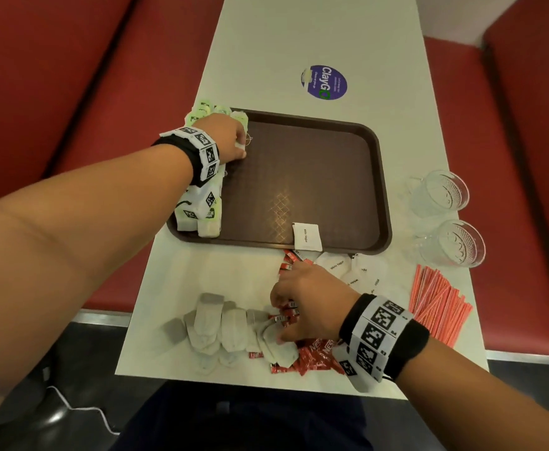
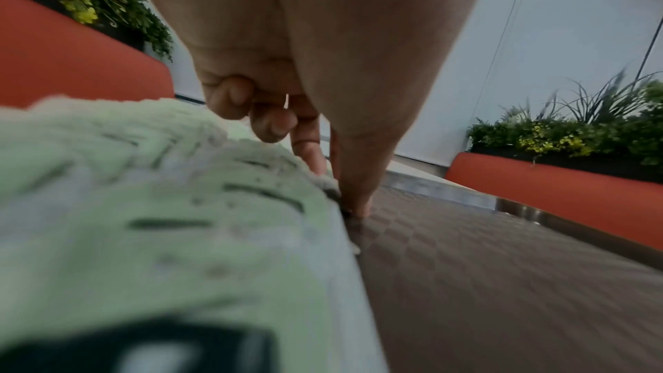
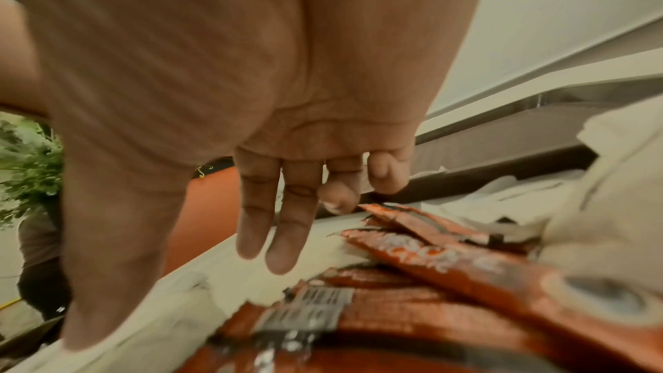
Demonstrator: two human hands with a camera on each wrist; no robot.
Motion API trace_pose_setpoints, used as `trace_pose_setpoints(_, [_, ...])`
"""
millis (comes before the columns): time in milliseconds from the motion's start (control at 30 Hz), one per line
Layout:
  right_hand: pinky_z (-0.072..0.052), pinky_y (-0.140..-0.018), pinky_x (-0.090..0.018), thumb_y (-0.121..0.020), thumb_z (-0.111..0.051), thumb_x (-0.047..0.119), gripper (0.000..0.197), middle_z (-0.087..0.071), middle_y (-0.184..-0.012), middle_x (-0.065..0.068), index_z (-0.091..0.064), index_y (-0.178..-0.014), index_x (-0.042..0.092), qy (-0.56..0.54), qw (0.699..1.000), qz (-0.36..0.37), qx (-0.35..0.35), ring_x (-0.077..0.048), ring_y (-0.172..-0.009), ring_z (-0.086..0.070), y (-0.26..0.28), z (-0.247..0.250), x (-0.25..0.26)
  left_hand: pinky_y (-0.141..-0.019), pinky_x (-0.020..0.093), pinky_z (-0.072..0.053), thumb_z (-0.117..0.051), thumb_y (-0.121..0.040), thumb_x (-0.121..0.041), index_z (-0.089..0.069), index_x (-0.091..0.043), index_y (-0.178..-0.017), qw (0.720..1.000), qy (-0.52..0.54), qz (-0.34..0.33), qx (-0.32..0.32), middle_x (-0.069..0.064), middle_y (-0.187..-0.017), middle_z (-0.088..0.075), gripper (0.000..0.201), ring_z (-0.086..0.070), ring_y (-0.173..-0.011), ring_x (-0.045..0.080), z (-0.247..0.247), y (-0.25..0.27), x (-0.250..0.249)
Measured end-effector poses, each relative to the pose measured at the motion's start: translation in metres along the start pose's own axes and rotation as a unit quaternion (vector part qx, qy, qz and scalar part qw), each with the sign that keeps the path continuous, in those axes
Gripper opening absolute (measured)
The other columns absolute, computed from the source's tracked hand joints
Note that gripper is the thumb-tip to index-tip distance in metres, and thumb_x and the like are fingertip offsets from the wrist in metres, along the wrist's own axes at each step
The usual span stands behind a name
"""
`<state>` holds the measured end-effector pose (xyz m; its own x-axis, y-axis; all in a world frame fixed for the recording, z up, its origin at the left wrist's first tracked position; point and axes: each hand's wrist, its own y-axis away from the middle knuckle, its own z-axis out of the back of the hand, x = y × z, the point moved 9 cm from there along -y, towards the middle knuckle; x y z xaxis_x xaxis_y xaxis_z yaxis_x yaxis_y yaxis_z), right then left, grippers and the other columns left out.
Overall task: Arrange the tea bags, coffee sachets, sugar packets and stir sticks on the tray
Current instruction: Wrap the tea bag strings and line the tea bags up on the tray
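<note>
A brown rectangular plastic tray (image 1: pixel 315 177) lies on the long white table (image 1: pixel 299 43). The left hand (image 1: pixel 226 138) rests at the tray's far left edge, thumb and forefinger pinching a pale green-tagged tea bag (image 1: pixel 239 144) in a row along that left side. One white sugar packet (image 1: pixel 306 236) lies at the tray's near rim. The right hand (image 1: pixel 302 301) hovers with fingers (image 3: pixel 283 231) loosely apart over red coffee sachets (image 1: pixel 315 349) near loose white tea bags (image 1: pixel 231 330). Orange stir sticks (image 1: pixel 436 301) lie at the near right.
</note>
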<state>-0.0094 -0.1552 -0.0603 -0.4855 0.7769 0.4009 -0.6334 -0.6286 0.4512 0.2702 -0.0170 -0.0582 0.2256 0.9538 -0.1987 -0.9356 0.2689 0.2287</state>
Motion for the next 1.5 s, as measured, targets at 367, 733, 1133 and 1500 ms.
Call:
trace_pose_setpoints(367, [-0.041,-0.091,-0.04,-0.078,-0.071,0.047,0.044,-0.058,-0.111,0.008,-0.059,-0.117,0.03,0.097,0.995,0.002,0.015,-0.018,-0.105,-0.045,-0.004,-0.022,0.024,-0.078,0.03,-0.048,-0.066,-0.091,-0.039,-0.068,-0.032,-0.098,0.983,0.074,-0.159,0.042,-0.016,-0.091,-0.061,0.011,-0.058,-0.087,0.007,0.001,0.141,-0.059])
trace_pose_setpoints(733, [-0.042,-0.087,-0.035,-0.089,-0.064,0.039,0.022,-0.064,-0.106,0.0,-0.063,-0.107,0.026,0.059,0.997,-0.041,-0.021,-0.021,-0.102,-0.052,-0.03,-0.003,0.017,-0.083,0.037,-0.051,-0.064,-0.09,-0.044,-0.066,-0.033,-0.1,0.972,0.056,-0.185,0.132,-0.014,-0.094,-0.062,0.015,-0.059,-0.09,0.01,-0.068,0.222,-0.055])
trace_pose_setpoints(1133, [-0.038,-0.055,-0.011,-0.1,-0.049,0.011,0.02,-0.058,-0.076,0.014,-0.054,-0.117,0.021,-0.253,0.952,-0.048,-0.168,0.009,-0.057,-0.053,-0.044,0.063,-0.001,-0.07,0.035,-0.052,-0.077,-0.079,-0.029,-0.064,-0.017,-0.101,0.955,0.062,-0.285,-0.06,0.0,-0.107,-0.056,0.028,-0.059,-0.086,0.022,-0.018,0.23,-0.08])
trace_pose_setpoints(1500, [-0.05,-0.072,-0.038,-0.089,-0.062,0.025,0.021,-0.066,-0.088,-0.004,-0.064,-0.11,0.026,-0.312,0.937,-0.023,-0.156,-0.014,-0.074,-0.057,-0.057,0.079,0.004,-0.071,0.032,-0.049,-0.076,-0.085,-0.021,-0.071,-0.021,-0.102,0.959,0.204,-0.165,-0.11,-0.005,-0.087,-0.069,0.017,-0.06,-0.077,0.01,0.022,0.197,-0.039])
